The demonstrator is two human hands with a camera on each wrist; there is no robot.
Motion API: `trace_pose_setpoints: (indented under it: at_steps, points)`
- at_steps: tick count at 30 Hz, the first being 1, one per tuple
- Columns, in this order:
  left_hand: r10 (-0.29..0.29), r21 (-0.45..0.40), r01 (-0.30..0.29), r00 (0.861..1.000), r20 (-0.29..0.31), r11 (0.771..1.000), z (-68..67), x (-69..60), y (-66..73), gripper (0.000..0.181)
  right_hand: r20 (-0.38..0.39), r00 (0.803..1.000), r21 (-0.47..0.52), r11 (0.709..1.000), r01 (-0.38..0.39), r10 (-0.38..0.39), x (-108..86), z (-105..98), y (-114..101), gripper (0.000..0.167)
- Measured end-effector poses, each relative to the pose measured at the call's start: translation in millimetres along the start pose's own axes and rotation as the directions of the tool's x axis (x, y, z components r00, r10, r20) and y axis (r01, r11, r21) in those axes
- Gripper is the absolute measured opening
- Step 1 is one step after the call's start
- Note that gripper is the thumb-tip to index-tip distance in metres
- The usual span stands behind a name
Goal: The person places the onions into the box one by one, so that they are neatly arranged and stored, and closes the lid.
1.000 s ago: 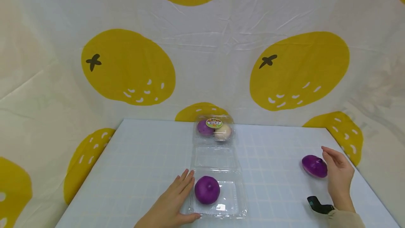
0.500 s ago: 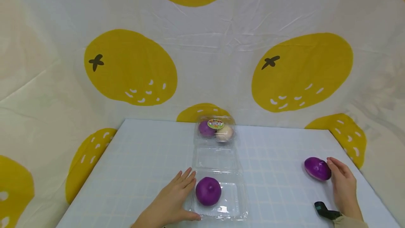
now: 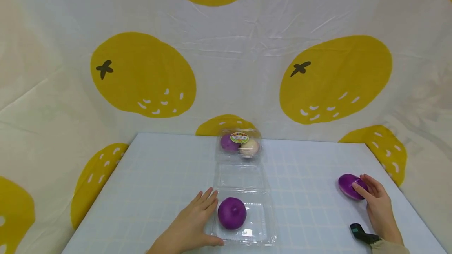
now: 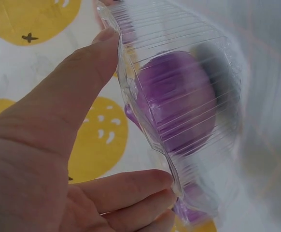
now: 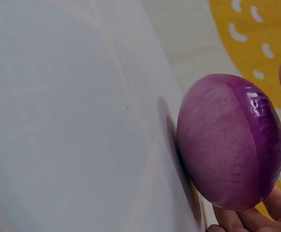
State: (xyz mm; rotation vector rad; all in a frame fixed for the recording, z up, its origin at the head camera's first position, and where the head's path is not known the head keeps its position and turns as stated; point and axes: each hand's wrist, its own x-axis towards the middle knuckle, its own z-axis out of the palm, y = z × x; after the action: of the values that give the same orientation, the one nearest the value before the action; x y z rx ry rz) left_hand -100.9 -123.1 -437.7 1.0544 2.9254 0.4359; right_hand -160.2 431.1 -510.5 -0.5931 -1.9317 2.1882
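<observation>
A purple onion (image 3: 232, 213) sits in the left half of an open clear plastic box (image 3: 256, 218). My left hand (image 3: 190, 222) lies along the box's left side with straight, spread fingers; in the left wrist view its thumb and fingers touch the rim (image 4: 172, 166). Another purple onion (image 3: 347, 185) lies on its side on the table at the right. Around its right end is my right hand (image 3: 381, 205), the thumb over the onion in the head view. The right wrist view shows the thumb apart from this onion (image 5: 222, 145) and the fingers (image 5: 242, 220) behind it, partly hidden.
At the back of the table (image 3: 169, 167) stands a shut clear box (image 3: 219, 156) with a purple onion, a whitish one and an oval label. The open box's lid (image 3: 240, 175) lies flat before it. A cloth backdrop (image 3: 240, 69) rises behind the table.
My right hand has come down beside the right-hand onion, then moved left so that its thumb lies over the onion. My left hand stays at the box.
</observation>
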Motion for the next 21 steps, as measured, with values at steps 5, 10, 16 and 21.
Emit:
trace_pose_setpoints:
  at_steps: [5,10,16,21]
  points:
    - [-0.008,0.002,0.008,1.0,0.001,1.0,0.0,0.3,0.7,0.101,-0.015,1.0,-0.109,0.994,-0.021,0.019,-0.2,1.3,0.1,0.085]
    - [-0.016,-0.005,0.016,1.0,0.007,1.0,0.0,0.1,0.9,0.101,-0.021,1.0,-0.311,0.95,-0.017,0.011,0.0,4.0,-1.1,0.094]
    - [-0.012,-0.003,0.012,1.0,0.005,1.0,0.3,-0.8,1.2,0.1,0.01,1.0,-0.532,0.846,0.022,-0.019,-1.2,6.0,-1.8,0.104]
    - [-0.009,-0.002,0.009,1.0,-0.001,1.0,-0.1,-1.2,1.9,0.1,-0.007,1.0,-0.544,0.839,0.013,-0.021,-0.4,7.6,-0.3,0.107]
